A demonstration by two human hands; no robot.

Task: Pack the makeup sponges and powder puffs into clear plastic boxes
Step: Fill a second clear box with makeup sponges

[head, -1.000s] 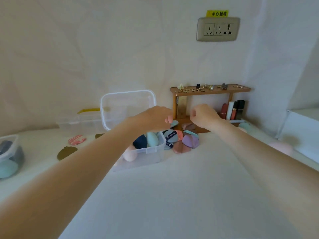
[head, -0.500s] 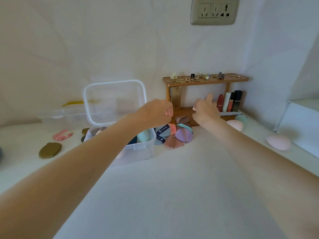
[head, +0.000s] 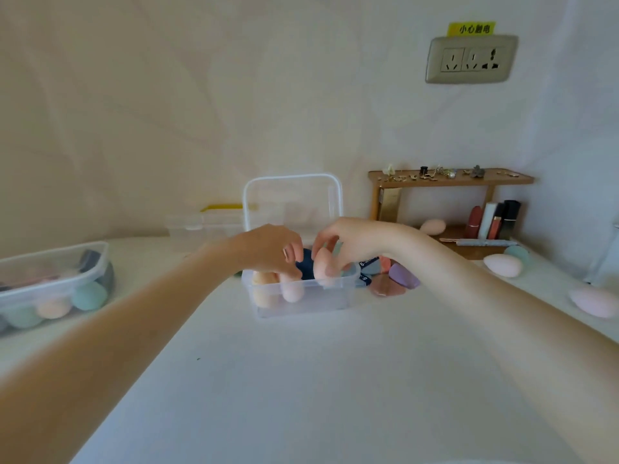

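Note:
A clear plastic box stands in the middle of the white table with its lid upright behind it. It holds peach, pink and dark blue sponges. My right hand pinches a peach makeup sponge just above the box's right half. My left hand hovers over the left half, fingers curled down onto a pink sponge; whether it grips it is unclear. Purple and pink powder puffs lie right of the box.
A second clear box with sponges sits at the left. Loose sponges lie at the right: pink, teal, pink. A wooden shelf with jewellery and lipsticks stands at the back right. Empty clear boxes stand by the wall.
My right hand has come back from the shelf to the box, now pinching a peach sponge. My left hand has dropped lower into the box. The view has swung left.

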